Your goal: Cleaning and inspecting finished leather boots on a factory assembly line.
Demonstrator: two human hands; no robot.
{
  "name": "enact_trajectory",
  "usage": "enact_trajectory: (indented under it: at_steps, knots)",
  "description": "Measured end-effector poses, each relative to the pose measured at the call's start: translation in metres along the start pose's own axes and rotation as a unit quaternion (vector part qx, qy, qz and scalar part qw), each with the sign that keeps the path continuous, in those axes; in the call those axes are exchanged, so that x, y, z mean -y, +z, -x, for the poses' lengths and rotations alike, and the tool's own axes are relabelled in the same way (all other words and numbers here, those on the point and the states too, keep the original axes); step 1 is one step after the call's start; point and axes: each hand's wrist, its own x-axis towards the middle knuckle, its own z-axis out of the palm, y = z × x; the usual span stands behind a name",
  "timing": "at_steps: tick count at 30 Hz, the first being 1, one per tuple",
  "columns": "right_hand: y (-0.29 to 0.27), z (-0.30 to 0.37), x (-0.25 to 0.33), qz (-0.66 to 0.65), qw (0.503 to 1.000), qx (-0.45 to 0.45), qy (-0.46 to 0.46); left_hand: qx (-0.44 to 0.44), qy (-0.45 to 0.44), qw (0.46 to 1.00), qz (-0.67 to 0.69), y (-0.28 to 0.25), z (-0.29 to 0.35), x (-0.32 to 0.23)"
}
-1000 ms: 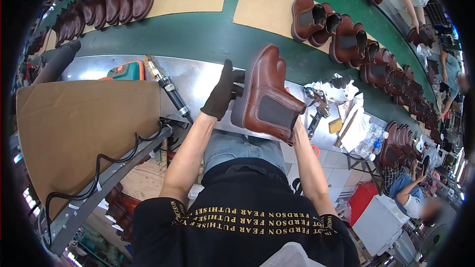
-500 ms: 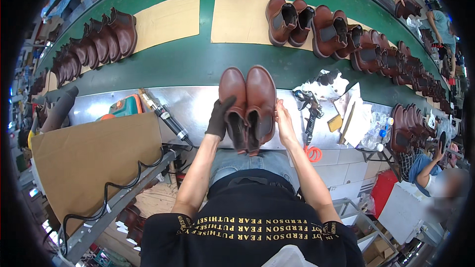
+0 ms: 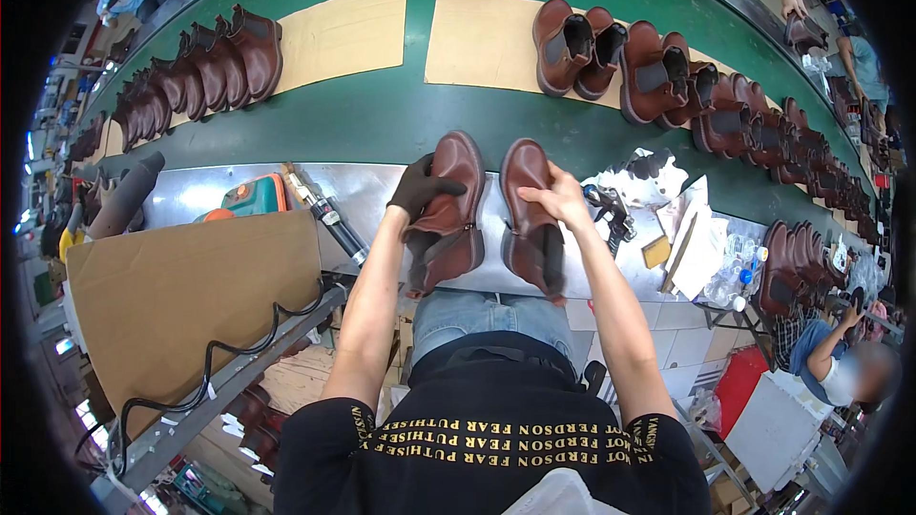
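Note:
Two brown ankle boots sit side by side, toes pointing away from me, over the metal bench edge. My left hand (image 3: 420,193), in a black glove, grips the left boot (image 3: 448,215) across its upper. My bare right hand (image 3: 561,200) holds the right boot (image 3: 530,219) from the right side of its upper. Both boots show dark elastic side panels near their openings.
A green conveyor belt (image 3: 382,114) carries cardboard sheets (image 3: 343,29) and rows of brown boots (image 3: 658,76) at left and right. An orange-green tool (image 3: 250,198), a cardboard panel (image 3: 191,296), papers (image 3: 692,248) and bottles lie around the bench. Other people work at right.
One boot was held up tilted a second ago; now both boots are lowered side by side, and they have spread slightly apart since half a second ago.

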Motion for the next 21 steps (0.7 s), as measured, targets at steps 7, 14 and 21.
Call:
enact_trajectory:
  at_steps: [7,14,21]
  knots:
    - [-0.034,0.027,0.023,-0.199,0.969,0.087,0.115,0.06,-0.056,0.979,0.186,-0.011,0.026,-0.007]
    - [0.022,0.061,0.061,0.136,0.981,-0.137,0.0,-0.171,0.052,0.973,-0.146,0.035,0.006,0.019]
    - [0.016,0.069,0.045,0.075,0.983,-0.167,0.03,0.094,0.109,0.988,0.047,0.014,-0.042,0.057]
